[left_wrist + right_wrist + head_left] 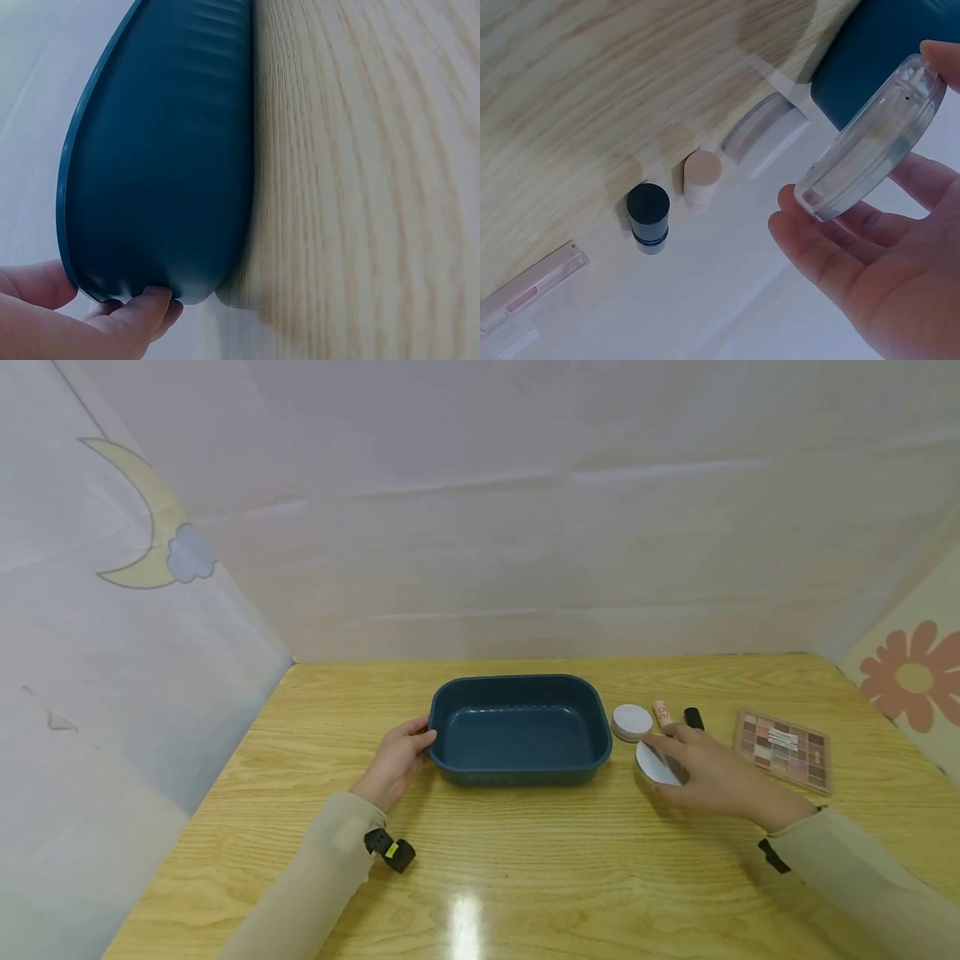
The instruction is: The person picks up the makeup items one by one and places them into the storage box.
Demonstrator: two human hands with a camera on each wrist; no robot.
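A deep teal plastic basin (521,739) with rounded corners rests on the table. At its left end my left hand (397,760) grips the rim, and the left wrist view shows the fingers (146,307) against the basin's end wall. On the other side of the basin, my right hand (708,777) holds a round, flat compact (657,767) with a white top and clear sides. In the right wrist view the compact (874,142) is tilted on edge between thumb and fingers, close to the basin.
Near the right hand stand a smaller round white-topped container (632,720), a pale pink tube (662,712) and a black-capped tube (693,718). An eyeshadow palette (783,747) lies further right on the wooden table (525,868). A printed cloth (525,552) hangs behind.
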